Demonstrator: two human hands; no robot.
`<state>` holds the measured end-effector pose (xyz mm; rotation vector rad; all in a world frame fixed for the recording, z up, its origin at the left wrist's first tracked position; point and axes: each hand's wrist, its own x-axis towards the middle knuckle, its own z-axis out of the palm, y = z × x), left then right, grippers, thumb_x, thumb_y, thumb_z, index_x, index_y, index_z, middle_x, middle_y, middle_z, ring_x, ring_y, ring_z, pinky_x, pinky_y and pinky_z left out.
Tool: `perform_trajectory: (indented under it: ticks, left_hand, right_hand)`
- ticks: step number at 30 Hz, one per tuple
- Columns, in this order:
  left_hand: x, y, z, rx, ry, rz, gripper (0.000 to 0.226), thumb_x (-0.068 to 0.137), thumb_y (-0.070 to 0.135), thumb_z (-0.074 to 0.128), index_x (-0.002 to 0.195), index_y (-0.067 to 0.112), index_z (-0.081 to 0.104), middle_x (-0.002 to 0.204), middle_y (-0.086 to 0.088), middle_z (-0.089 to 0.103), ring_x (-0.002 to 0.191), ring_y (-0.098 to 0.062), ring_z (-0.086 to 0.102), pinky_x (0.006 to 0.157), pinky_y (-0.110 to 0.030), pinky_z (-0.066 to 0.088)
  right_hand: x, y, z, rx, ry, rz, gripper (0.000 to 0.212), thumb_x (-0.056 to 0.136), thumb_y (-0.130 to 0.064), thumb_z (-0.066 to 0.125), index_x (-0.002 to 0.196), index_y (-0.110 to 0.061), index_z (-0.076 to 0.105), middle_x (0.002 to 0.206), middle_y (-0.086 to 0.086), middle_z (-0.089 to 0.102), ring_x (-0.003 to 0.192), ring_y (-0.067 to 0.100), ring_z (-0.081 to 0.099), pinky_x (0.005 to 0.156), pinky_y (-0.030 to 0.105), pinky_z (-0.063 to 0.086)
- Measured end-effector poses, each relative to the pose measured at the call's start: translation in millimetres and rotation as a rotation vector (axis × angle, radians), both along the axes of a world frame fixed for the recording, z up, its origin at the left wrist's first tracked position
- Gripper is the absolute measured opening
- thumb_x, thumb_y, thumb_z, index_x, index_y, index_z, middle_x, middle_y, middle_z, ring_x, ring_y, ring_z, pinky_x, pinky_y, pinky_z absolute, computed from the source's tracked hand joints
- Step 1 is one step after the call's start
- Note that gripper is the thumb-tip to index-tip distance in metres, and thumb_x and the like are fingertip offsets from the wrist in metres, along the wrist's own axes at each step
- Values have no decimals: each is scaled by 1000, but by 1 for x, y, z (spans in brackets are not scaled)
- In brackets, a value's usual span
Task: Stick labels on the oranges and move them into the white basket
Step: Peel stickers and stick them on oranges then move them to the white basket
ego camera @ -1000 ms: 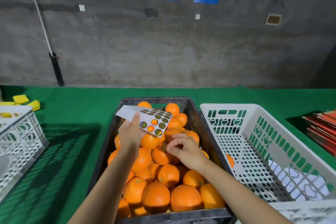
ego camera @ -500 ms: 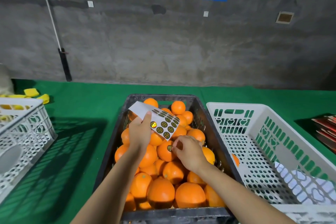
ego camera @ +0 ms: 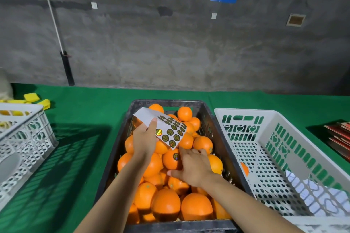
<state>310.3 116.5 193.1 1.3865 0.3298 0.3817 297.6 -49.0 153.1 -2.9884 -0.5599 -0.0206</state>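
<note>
A black crate [ego camera: 214, 130] full of oranges stands in front of me on the green cloth. My left hand [ego camera: 144, 139] pinches a white sticker sheet [ego camera: 170, 130] with several round labels, held above the pile. A labelled orange [ego camera: 170, 161] lies at the top of the pile. My right hand [ego camera: 195, 168] grips it, thumb below and fingers over its right side. The white basket [ego camera: 269, 117] stands just right of the crate, with one orange [ego camera: 245, 169] lying in it near the left wall.
White paper [ego camera: 312, 191] lies in the white basket's near right corner. A second white crate [ego camera: 24, 130] is at the left edge, yellow pieces [ego camera: 32, 97] behind it. Red booklets [ego camera: 339, 136] are stacked at the far right. A concrete wall backs the table.
My right hand's fingertips were on the orange where the label now shows; the hand has since spread and closed round that orange. The left hand and sheet stayed above the pile.
</note>
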Motion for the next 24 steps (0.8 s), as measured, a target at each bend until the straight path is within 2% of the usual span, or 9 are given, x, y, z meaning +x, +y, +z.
perform_trajectory:
  ticks: [4,8,11,13,15,17,19,22,24]
  left_hand:
    - [1,1,-1,6,-6,10,18,98,39,59,84,29,65,73,11,76,69,-11,75,51,-19,54]
    - [1,4,4,-96,-19,83,18,98,38,60,84,28,64,70,12,75,67,-5,73,48,-17,52]
    - [0,7,9,-210,-37,112,17,99,36,59,87,25,65,72,8,76,68,-7,74,49,-17,53]
    - [-1,5,9,-203,-35,105,19,98,37,60,85,24,65,69,11,75,64,-5,73,46,-14,50]
    - [-2,3,8,-146,-12,118,23,97,41,60,82,25,65,64,14,73,58,1,70,40,-9,44]
    - [-1,2,6,-90,9,103,27,97,44,59,83,21,64,66,12,73,58,1,69,38,-10,44]
    - [2,2,4,-58,27,68,28,98,43,58,86,18,62,67,11,73,60,0,70,40,-14,47]
    - [5,0,2,-70,24,24,24,98,41,60,88,19,63,67,9,74,64,-6,73,44,-16,50]
    - [5,-3,2,-67,16,0,23,98,40,60,88,20,63,70,6,75,66,-9,74,45,-17,51]
  right_hand:
    - [1,1,-2,11,-14,-13,68,85,-67,59,134,-21,47,127,4,62,120,25,53,103,42,30]
    - [-2,-3,5,264,-29,-83,58,78,-63,67,118,-24,51,118,-1,62,114,24,55,99,41,37]
    - [-3,-6,15,635,-115,-225,63,73,-59,74,123,-27,51,119,-5,61,111,18,56,99,42,42]
    - [1,-11,23,946,-142,-376,62,74,-51,80,122,-25,52,116,-3,63,107,19,61,94,44,50]
    - [7,-19,32,1287,-76,-548,55,78,-44,81,119,-19,54,109,3,67,100,22,67,88,41,54]
    - [12,-27,38,1677,83,-656,48,84,-42,77,117,-14,54,104,8,69,89,21,72,79,36,57]
    - [13,-34,43,2012,196,-622,51,91,-48,67,124,-12,53,111,9,68,84,22,75,71,33,59]
    - [14,-42,44,2269,236,-534,65,95,-66,43,136,-16,45,122,10,64,87,26,76,69,35,59]
    - [14,-46,43,2373,249,-495,67,94,-73,37,138,-22,39,124,10,63,89,29,75,73,39,56]
